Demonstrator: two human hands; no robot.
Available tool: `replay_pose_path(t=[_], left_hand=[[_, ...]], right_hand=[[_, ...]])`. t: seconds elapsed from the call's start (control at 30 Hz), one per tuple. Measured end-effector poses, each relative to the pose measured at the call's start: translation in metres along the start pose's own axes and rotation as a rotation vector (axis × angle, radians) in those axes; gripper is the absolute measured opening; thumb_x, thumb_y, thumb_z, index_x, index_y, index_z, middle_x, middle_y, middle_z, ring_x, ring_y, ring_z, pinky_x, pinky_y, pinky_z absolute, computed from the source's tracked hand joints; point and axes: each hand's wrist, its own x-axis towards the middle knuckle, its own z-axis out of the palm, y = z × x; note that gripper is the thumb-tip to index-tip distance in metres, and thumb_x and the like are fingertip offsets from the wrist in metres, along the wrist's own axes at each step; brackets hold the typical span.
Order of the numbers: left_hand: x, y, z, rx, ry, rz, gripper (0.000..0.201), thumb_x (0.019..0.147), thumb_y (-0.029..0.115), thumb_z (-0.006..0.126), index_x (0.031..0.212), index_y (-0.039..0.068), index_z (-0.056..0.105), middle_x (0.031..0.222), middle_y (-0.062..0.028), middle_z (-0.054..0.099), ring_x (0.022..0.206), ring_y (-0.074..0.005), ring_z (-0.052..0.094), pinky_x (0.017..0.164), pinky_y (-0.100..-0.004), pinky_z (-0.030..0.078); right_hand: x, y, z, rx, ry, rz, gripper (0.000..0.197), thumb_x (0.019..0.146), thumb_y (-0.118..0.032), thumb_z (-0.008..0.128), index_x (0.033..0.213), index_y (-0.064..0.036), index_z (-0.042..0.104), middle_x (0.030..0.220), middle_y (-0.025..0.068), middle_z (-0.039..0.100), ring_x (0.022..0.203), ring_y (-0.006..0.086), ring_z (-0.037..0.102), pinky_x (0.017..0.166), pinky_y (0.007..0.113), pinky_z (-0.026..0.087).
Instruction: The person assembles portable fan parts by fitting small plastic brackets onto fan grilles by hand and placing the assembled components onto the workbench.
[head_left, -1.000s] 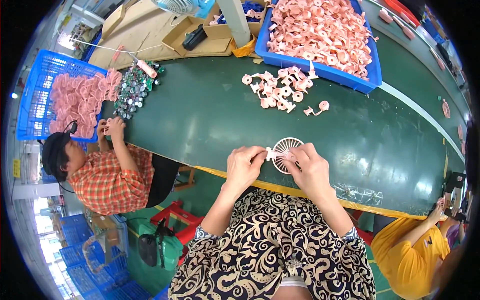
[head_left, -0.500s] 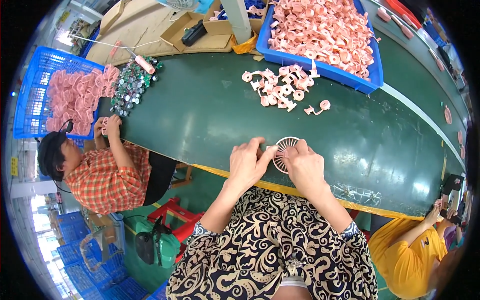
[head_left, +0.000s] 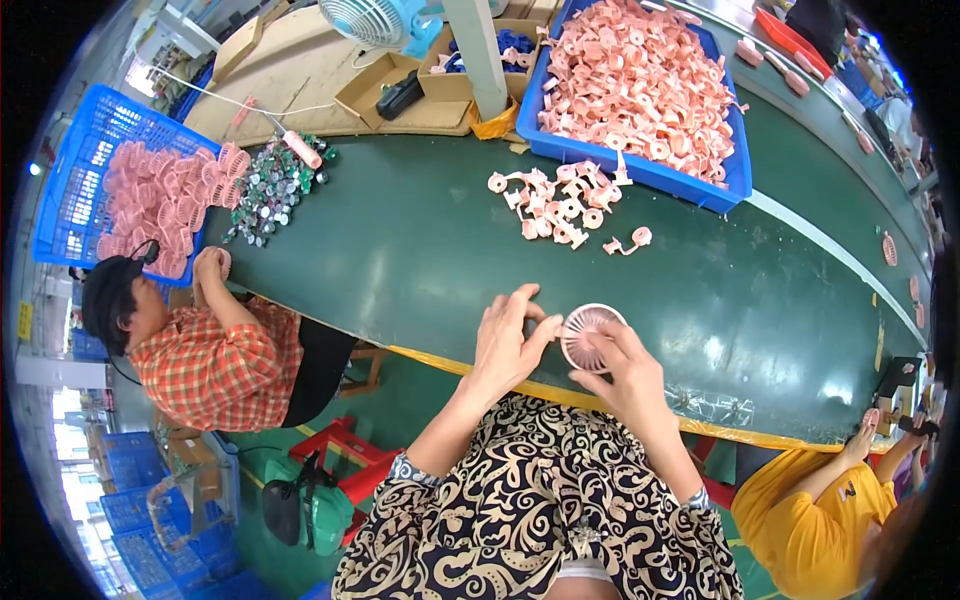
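A round, pale pink fan grille (head_left: 581,349) with thin spokes is held up over the near part of the green table. My right hand (head_left: 628,372) grips it from the right, with fingers lying across its face and the thumb under its lower edge. My left hand (head_left: 507,342) is at the opposite side, thumb and a fingertip closed at the grille's left rim and the index finger raised. A small pale bit shows at those fingertips, too small to name. Beyond my hands lies a loose heap of pink ring-shaped clips (head_left: 570,205), with one clip (head_left: 630,240) apart from it.
A blue tray (head_left: 735,190) heaped with pink clips stands at the far right, beside a post (head_left: 478,60). At left, a person in a checked shirt (head_left: 225,370) works near a blue basket (head_left: 75,150) of pink grilles and a small-parts pile (head_left: 265,195). Someone in yellow (head_left: 810,520) sits at right.
The grille has turned and tilted in my hands, and my right hand's fingers now spread across its face. The whole view has shifted slightly. The person at left has moved their hands.
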Motion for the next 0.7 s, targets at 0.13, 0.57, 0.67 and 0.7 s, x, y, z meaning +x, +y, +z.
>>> replay_pose_path(t=[0.13, 0.57, 0.67, 0.7], left_hand=[[0.0, -0.008, -0.009, -0.016, 0.1, 0.035, 0.042, 0.091, 0.016, 0.077, 0.128, 0.002, 0.063, 0.101, -0.009, 0.073, 0.102, -0.0308, 0.063, 0.094, -0.043, 0.051], [-0.006, -0.027, 0.001, 0.066, 0.241, 0.083, 0.027, 0.086, 0.009, 0.075, 0.113, 0.01, 0.07, 0.09, -0.004, 0.069, 0.096, -0.0284, 0.062, 0.086, -0.0425, 0.046], [-0.006, -0.023, 0.003, 0.029, 0.242, 0.09, 0.024, 0.085, 0.007, 0.075, 0.109, 0.009, 0.071, 0.089, -0.0036, 0.069, 0.094, -0.0282, 0.062, 0.086, -0.0417, 0.047], [-0.005, -0.023, 0.006, 0.011, 0.24, 0.097, 0.023, 0.085, 0.007, 0.075, 0.108, 0.009, 0.072, 0.089, -0.0036, 0.069, 0.093, -0.028, 0.062, 0.087, -0.0416, 0.047]], right_hand=[[-0.033, 0.021, -0.046, -0.174, 0.054, 0.315, 0.045, 0.08, -0.021, 0.088, 0.118, -0.0046, 0.072, 0.123, 0.0142, 0.068, 0.106, 0.0344, 0.071, 0.085, 0.043, 0.058], [0.079, 0.02, -0.007, -0.086, 0.208, 0.055, 0.023, 0.087, -0.011, 0.079, 0.108, -0.001, 0.073, 0.112, 0.0183, 0.071, 0.084, 0.0382, 0.072, 0.074, 0.043, 0.058], [0.125, 0.015, 0.022, -0.091, 0.187, 0.016, 0.024, 0.088, -0.009, 0.076, 0.111, -0.0024, 0.072, 0.107, 0.019, 0.071, 0.088, 0.0417, 0.072, 0.079, 0.047, 0.058], [0.136, 0.021, 0.033, -0.104, 0.164, 0.034, 0.024, 0.088, -0.008, 0.075, 0.112, -0.0028, 0.071, 0.106, 0.0195, 0.071, 0.089, 0.0423, 0.071, 0.079, 0.048, 0.057]])
